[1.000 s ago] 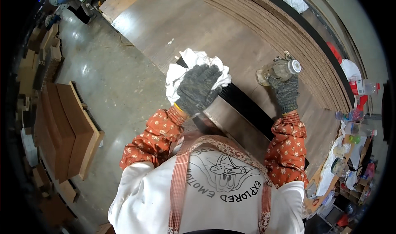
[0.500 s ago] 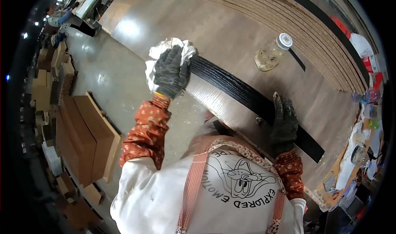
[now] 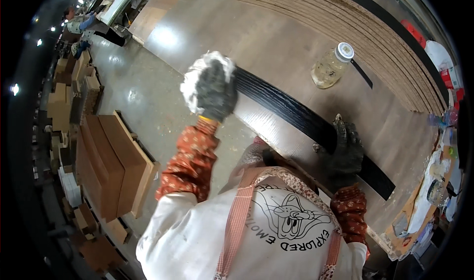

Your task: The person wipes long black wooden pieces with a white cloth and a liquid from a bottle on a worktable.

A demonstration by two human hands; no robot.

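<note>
A long black board [image 3: 284, 103] with a wood-grain surface lies slantwise across the brown worktop. At its far left end, my left hand [image 3: 216, 91], in a dark grey glove, is closed on a crumpled white cloth [image 3: 193, 85]; motion blurs the fingers. The hand covers that end of the board, so contact between cloth and board is hard to see. Toward the near right end my right hand [image 3: 343, 151], also gloved, spans the board, thumb on one side and fingers on the other, holding it against the worktop.
A lidded clear jar [image 3: 330, 68] stands beyond the board, with a thin black strip [image 3: 363, 75] beside it. Stacked particleboard panels [image 3: 340, 35] line the far side. Brown boards [image 3: 103, 166] rest at floor level on the left. Another person [image 3: 81, 23] stands at the far left.
The view has shifted slightly. My left hand and the cloth have moved a little along the board's left end and now look blurred. My right hand keeps its place on the board.
</note>
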